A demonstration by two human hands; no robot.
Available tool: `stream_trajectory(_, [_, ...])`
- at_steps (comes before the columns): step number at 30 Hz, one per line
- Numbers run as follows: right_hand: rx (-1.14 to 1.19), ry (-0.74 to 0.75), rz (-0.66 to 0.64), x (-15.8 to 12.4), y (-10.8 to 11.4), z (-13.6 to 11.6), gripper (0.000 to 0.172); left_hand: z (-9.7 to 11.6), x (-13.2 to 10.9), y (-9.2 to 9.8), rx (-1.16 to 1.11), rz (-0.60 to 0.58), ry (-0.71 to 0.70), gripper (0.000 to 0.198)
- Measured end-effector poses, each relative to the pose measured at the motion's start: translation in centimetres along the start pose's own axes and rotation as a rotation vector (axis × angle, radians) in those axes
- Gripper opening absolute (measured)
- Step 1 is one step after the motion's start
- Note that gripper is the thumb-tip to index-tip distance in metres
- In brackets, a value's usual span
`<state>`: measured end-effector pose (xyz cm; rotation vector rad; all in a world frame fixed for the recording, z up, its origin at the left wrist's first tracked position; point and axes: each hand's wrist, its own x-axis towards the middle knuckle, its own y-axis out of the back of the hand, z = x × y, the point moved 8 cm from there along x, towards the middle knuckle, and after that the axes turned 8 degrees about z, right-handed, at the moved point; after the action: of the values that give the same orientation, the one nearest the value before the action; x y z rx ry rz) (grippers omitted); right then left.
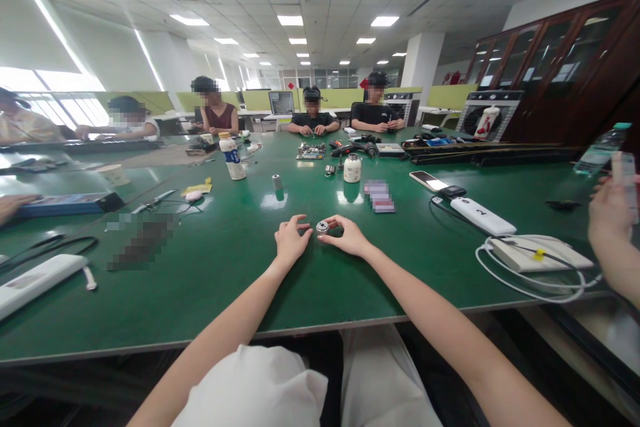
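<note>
My right hand [349, 239] pinches the small metallic cylinder [323, 228] on the green table [220, 260], my left hand [292, 240] open just left; I'd judge it rigid, slick, smallish-heavy, best held by its sides.

The glossy green table [320, 293] is free just left of the bare left hand [291, 240]. Ahead, an open lane runs between a short grey cylinder [277, 182] and a squat white patterned jar [352, 171]; rightward, a blurred purplish rectangle [380, 196] and long white plastic block [484, 215] obstruct.
</note>
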<state>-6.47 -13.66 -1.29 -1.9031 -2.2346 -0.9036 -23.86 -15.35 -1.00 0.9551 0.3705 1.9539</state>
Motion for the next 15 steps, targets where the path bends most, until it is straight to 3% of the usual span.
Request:
stream_trajectory(5, [0.005,-0.002,-0.003,0.0,-0.1,0.0,0.041,0.4,0.1,0.3,-0.017,0.014,-0.029,0.027])
stream_trajectory(11, [0.005,0.011,-0.003,0.0,-0.1,0.0,0.040,4.5,-0.8,3.9,-0.163,0.334,-0.288,0.008])
stream_trajectory(15, [-0.023,0.013,-0.007,0.1,-0.1,0.0,0.039,6.4,-1.9,3.7,-0.183,0.296,-0.430,0.007])
